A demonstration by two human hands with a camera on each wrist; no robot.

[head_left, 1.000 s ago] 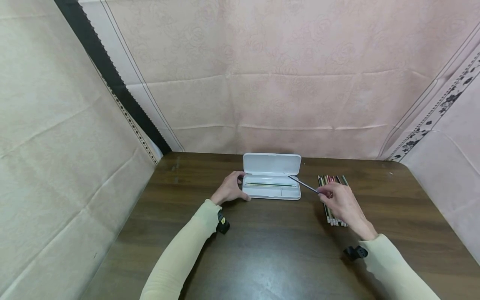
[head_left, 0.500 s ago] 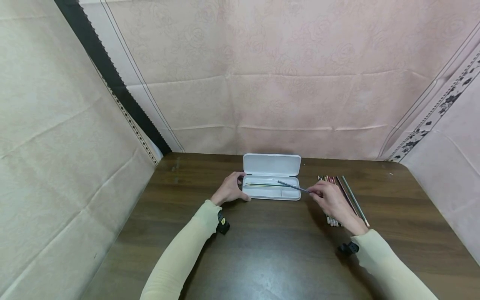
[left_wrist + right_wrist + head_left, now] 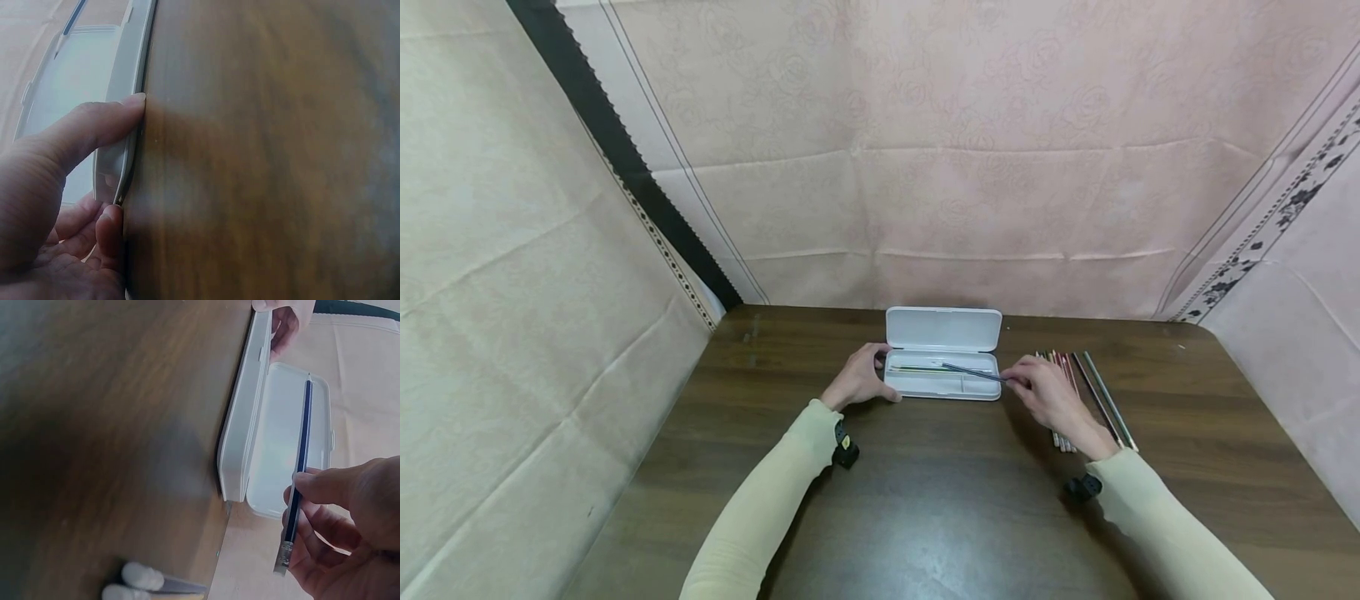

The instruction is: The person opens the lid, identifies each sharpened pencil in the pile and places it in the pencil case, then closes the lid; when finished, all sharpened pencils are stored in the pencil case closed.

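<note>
An open white plastic pencil case [image 3: 925, 386] lies on the wooden table, its lid [image 3: 943, 328] tipped back. My left hand [image 3: 857, 377] grips the case's left end, thumb on the front edge and fingers round the side in the left wrist view. Inside the case lies at least one thin greenish pencil [image 3: 913, 368]. My right hand [image 3: 1048, 400] pinches a dark blue striped pencil [image 3: 302, 437] between thumb and fingers near its metal-banded eraser end. This pencil's tip points left, over the case. In the right wrist view, it hangs apart from the white lid.
Right of the case lie several pencils [image 3: 1063, 360] in a row, partly hidden by my right hand. Two more pencils [image 3: 1108, 400] lie slanted beside them, a dark one and a green one. Pale cloth [image 3: 940, 208] hangs behind the table's back edge.
My right hand has moved left with the blue pencil, bringing its tip farther over the case. Two pencils on the right came into fuller view. The left hand stayed on the case.
</note>
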